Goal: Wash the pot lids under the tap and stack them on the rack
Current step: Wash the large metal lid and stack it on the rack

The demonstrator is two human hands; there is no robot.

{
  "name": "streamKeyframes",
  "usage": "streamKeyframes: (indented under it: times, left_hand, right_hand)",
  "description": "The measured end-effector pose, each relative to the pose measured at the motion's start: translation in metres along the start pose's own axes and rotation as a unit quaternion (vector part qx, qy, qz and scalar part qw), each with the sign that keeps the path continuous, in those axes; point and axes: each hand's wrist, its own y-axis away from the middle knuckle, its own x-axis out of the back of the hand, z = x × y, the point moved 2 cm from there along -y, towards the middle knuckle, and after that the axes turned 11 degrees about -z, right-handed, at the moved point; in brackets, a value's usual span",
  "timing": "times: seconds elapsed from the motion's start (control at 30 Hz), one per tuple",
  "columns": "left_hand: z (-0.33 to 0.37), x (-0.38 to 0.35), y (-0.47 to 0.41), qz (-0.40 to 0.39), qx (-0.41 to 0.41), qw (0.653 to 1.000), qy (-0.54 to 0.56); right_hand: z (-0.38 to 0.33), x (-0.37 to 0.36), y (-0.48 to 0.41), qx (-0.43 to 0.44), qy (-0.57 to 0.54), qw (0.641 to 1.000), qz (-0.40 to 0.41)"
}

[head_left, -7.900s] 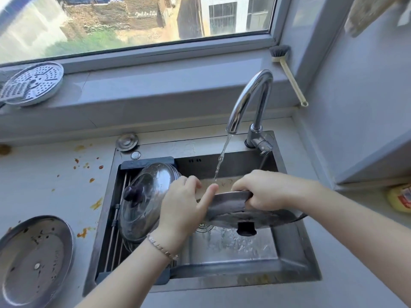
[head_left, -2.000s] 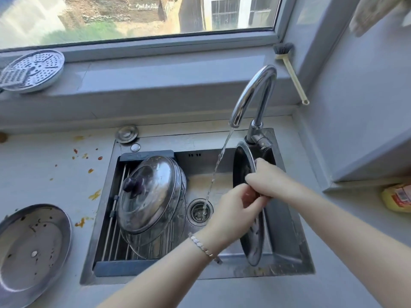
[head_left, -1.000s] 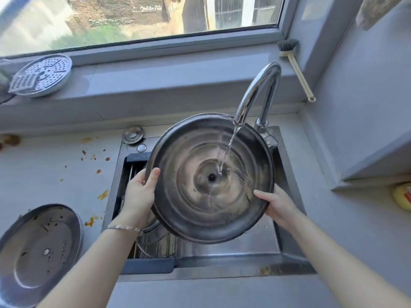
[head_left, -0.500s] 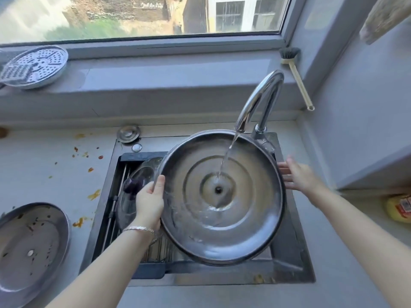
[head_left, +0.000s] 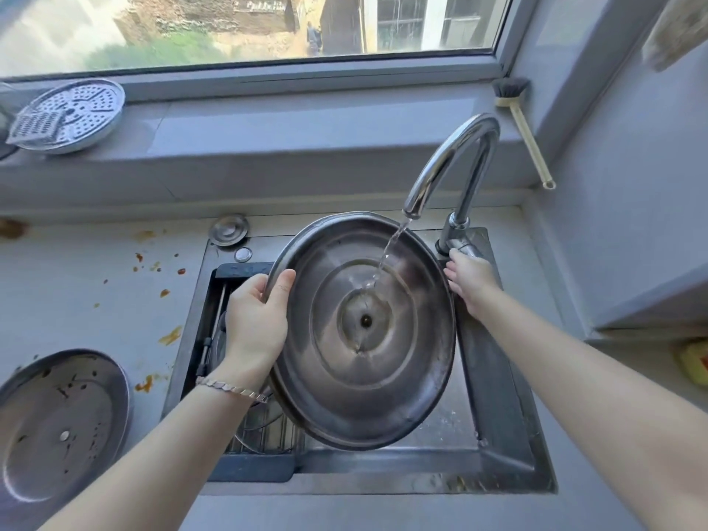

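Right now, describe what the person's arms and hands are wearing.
Both forearms are bare, with no sleeves in view. The left hand has a thin silver-toned link bracelet at the wrist. The right hand wears nothing visible: no glove, ring or watch.

Both my arms are bare from the elbow down, with no sleeves showing anywhere along them. On my left wrist I wear a thin bracelet (head_left: 233, 389) of small flat silvery links, lying snug across the wrist just below my left hand (head_left: 257, 323). My right hand (head_left: 472, 282) and its wrist carry nothing. My nails that show are short and plain, without polish. No rings on the fingers I can see.
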Motion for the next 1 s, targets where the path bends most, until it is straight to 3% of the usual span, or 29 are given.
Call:
streamKeyframes:
  times: [0.1,0.2,0.33,0.47,0.53,0.6,0.7,0.8,0.9,1.0]
  left_hand:
    - [0.002,0.0,-0.001,0.001,0.011,1.0,-0.002]
    - [0.006,-0.001,0.002,-0.015,0.024,1.0,-0.009]
    - [0.015,-0.009,0.01,-0.064,0.072,0.995,-0.011]
    - [0.032,-0.025,0.023,-0.174,0.204,0.957,0.106]
    - [0.041,-0.029,0.028,-0.197,0.228,0.941,0.155]
    - [0.049,-0.033,0.032,-0.211,0.226,0.932,0.191]
    - [0.061,-0.039,0.037,-0.206,0.165,0.946,0.189]
    - [0.061,-0.045,0.041,-0.188,0.093,0.966,0.153]
    - [0.039,-0.045,0.047,-0.18,0.097,0.974,0.096]
    - [0.013,-0.041,0.055,-0.137,0.106,0.983,0.066]
  right_hand:
    - [0.001,0.012,0.012,0.015,0.181,0.982,-0.041]
    - [0.009,0.013,0.042,0.06,0.395,0.913,-0.081]
    - [0.01,-0.013,0.108,0.152,0.454,0.856,-0.193]
    - [0.0,-0.04,0.164,0.188,0.442,0.819,-0.315]
    - [-0.003,-0.045,0.175,0.216,0.505,0.784,-0.29]
    - [-0.007,-0.042,0.176,0.268,0.566,0.753,-0.201]
    - [-0.018,-0.031,0.168,0.318,0.526,0.78,-0.12]
    - [-0.033,-0.017,0.157,0.318,0.461,0.822,-0.106]
    - [-0.039,-0.009,0.148,0.281,0.422,0.855,-0.108]
    - [-0.033,-0.005,0.138,0.227,0.432,0.866,-0.109]
